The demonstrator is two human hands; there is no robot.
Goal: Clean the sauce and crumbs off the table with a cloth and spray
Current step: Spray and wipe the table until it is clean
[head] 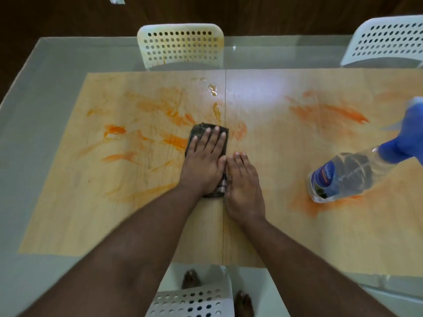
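A dark folded cloth (199, 131) lies on the wooden table top (114, 225), near the seam in the middle. My left hand (203, 161) presses flat on the cloth with straight fingers. My right hand (242, 181) lies flat on the table right beside it, touching the cloth's right edge. Orange sauce smears (174, 140) streak the wood to the left of the cloth, and more sauce (329, 113) marks the right half. A clear spray bottle (343, 177) with a blue trigger head stands at the right, on an orange smear.
A sauce-stained white perforated chair (180, 45) stands at the far side, and a second white chair (386, 40) at the far right. Another white chair (194, 300) is below the near edge by my feet. Glass border (45, 65) surrounds the wood. A wet puddle (212, 89) glistens near the seam.
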